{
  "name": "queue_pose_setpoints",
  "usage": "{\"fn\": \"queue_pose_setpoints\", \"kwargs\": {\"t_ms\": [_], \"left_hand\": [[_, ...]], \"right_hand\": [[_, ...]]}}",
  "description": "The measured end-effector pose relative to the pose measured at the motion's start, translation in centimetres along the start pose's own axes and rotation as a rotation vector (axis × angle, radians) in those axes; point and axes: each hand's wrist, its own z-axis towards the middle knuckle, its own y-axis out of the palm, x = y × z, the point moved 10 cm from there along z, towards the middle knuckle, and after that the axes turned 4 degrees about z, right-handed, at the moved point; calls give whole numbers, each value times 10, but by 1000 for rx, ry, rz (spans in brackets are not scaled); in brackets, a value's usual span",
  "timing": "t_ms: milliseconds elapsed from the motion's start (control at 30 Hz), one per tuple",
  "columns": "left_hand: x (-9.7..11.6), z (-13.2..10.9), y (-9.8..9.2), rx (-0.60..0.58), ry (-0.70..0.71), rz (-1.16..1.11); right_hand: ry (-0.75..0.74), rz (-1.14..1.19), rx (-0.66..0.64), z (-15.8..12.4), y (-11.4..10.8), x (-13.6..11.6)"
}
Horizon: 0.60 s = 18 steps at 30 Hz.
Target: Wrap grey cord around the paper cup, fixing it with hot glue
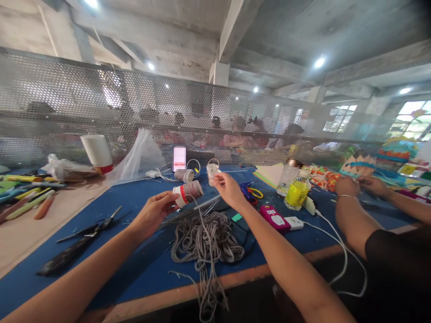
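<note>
My left hand (156, 207) grips a paper cup (188, 194), tilted on its side, white with a red band, its outer part wrapped in grey cord. A strand of cord runs from the cup down to a loose heap of grey cord (208, 240) on the table edge. My right hand (229, 188) has its fingers pinched together at a small whitish cup with a loop handle (212, 172); whether they hold it I cannot tell. Behind the left hand lies another cord-wrapped cup (184, 175), beside a thin loop.
Black scissors (90, 231) lie at left on the blue table (134, 255). A stack of paper cups (97, 152), a lit phone (179, 158), a magenta power bank (274, 218) and a yellow drink bottle (297, 193) stand or lie around. At right, another person's hands (348, 186) work on paper.
</note>
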Motion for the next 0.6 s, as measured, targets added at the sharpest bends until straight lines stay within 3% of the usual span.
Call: {"fn": "queue_pose_setpoints", "kwargs": {"t_ms": [100, 167, 367, 600], "left_hand": [[-2, 1, -2, 6, 1, -6], [-2, 2, -2, 5, 6, -7], [-3, 0, 3, -2, -19, -51], [-5, 1, 1, 0, -23, -24]], "right_hand": [[112, -487, 22, 8, -35, 27], [260, -793, -59, 3, -50, 55], [448, -915, -148, -17, -61, 106], [486, -916, -224, -14, -54, 119]]}}
